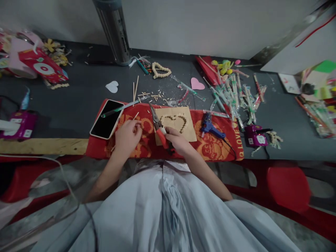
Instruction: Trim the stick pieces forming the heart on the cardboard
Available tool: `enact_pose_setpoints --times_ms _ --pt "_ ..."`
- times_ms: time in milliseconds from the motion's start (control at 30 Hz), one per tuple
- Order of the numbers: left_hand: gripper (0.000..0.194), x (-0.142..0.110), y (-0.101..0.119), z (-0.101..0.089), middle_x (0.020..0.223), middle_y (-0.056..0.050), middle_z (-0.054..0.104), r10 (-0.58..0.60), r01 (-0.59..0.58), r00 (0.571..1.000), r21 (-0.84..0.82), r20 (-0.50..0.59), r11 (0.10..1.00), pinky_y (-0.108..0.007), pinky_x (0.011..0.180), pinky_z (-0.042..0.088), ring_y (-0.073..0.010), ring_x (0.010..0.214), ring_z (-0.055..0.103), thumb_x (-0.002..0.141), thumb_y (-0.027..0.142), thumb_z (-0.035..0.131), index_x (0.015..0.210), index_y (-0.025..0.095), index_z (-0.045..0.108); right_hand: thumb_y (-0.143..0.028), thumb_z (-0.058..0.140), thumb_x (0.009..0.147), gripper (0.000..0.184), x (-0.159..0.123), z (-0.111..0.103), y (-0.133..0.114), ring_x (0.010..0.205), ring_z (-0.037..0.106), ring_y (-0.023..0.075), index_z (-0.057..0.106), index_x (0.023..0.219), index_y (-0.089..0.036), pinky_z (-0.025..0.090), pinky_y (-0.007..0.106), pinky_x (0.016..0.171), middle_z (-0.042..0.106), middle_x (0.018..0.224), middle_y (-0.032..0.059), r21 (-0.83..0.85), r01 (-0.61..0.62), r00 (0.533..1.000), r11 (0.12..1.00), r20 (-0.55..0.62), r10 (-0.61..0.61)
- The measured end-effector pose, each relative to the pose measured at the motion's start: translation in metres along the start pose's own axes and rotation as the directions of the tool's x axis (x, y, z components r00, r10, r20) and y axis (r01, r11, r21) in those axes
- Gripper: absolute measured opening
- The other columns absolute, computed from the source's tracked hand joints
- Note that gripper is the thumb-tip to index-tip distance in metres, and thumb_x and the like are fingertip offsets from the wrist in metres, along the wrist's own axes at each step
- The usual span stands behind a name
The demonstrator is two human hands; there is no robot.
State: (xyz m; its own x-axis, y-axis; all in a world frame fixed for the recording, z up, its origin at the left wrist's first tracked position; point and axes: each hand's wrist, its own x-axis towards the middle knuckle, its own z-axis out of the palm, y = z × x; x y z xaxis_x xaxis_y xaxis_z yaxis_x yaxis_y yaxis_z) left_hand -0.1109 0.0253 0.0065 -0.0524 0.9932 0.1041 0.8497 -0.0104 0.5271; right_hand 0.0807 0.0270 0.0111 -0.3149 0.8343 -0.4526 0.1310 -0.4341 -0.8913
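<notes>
My right hand (177,139) is closed around the red handles of a pair of pliers (163,136), whose metal jaws point up and to the left. Under that hand lies a square brown card (191,122) bearing a heart outline (185,125) of small pale pieces. My left hand (128,135) has curled fingers around a thin wooden stick (135,116); one end shows above the fingers and the other below the palm. To its left a phone (107,119) lies on the red towel (149,148), with a clear glue stick (115,111) across it.
Right of the card rests a blue glue gun (210,126). Cut stick bits (157,95) litter the dark table behind the towel. Also there are a beaded heart (160,71), a pink paper heart (197,84), a white paper heart (112,86), wrapped sticks (237,92) and a purple box (256,135).
</notes>
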Motion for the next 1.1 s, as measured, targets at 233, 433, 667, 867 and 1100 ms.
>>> enact_pose_setpoints --times_ms 233,433,667,867,1100 --pt "0.032 0.023 -0.024 0.011 0.100 -0.019 0.060 0.033 -0.044 0.999 0.409 0.034 0.911 -0.041 0.083 0.042 -0.0310 0.097 0.054 0.086 0.027 0.037 0.099 0.010 0.061 -0.031 0.054 0.062 0.019 -0.007 -0.005 0.005 0.057 0.041 0.0102 0.045 0.075 -0.021 0.033 0.024 0.054 0.045 0.064 -0.0045 0.201 -0.047 0.996 0.979 0.079 0.032" --pt "0.029 0.029 -0.016 0.007 0.097 -0.014 0.063 -0.022 0.009 0.998 0.224 0.056 0.975 -0.038 0.079 0.043 -0.0265 0.091 0.058 0.088 0.026 0.033 0.096 0.014 0.059 -0.036 0.057 0.065 0.022 -0.011 -0.012 0.009 0.055 0.040 0.0091 0.045 0.073 -0.020 0.033 0.023 0.054 0.044 0.063 -0.0046 0.206 -0.056 0.978 0.977 0.207 0.013" --pt "0.032 0.020 0.007 -0.014 0.102 -0.007 0.067 0.121 -0.129 0.990 -0.142 -0.069 0.981 -0.028 0.085 0.044 -0.0175 0.093 0.060 0.089 0.031 0.038 0.109 0.017 0.059 -0.038 0.058 0.072 0.025 -0.012 -0.015 0.016 0.065 0.043 0.0103 0.053 0.085 -0.018 0.034 0.022 0.056 0.050 0.076 -0.0016 0.134 0.049 0.951 0.990 0.297 -0.088" --pt "0.034 0.016 0.011 -0.017 0.106 -0.005 0.067 0.133 -0.139 0.990 -0.195 -0.044 0.971 -0.028 0.089 0.045 -0.0177 0.097 0.061 0.086 0.034 0.043 0.109 0.020 0.063 -0.037 0.056 0.073 0.023 -0.015 -0.018 0.011 0.066 0.043 0.0114 0.052 0.087 -0.019 0.036 0.023 0.058 0.049 0.076 -0.0016 0.045 0.088 0.950 0.995 0.297 -0.097" --pt "0.027 0.014 0.012 -0.019 0.097 -0.004 0.069 0.153 -0.155 0.988 -0.201 -0.027 0.967 -0.028 0.084 0.046 -0.0186 0.090 0.062 0.083 0.030 0.046 0.099 0.023 0.067 -0.030 0.053 0.074 0.016 -0.020 -0.019 0.003 0.069 0.043 0.0116 0.050 0.085 -0.020 0.038 0.024 0.064 0.047 0.079 -0.0020 -0.005 0.139 0.940 0.990 0.316 -0.130"
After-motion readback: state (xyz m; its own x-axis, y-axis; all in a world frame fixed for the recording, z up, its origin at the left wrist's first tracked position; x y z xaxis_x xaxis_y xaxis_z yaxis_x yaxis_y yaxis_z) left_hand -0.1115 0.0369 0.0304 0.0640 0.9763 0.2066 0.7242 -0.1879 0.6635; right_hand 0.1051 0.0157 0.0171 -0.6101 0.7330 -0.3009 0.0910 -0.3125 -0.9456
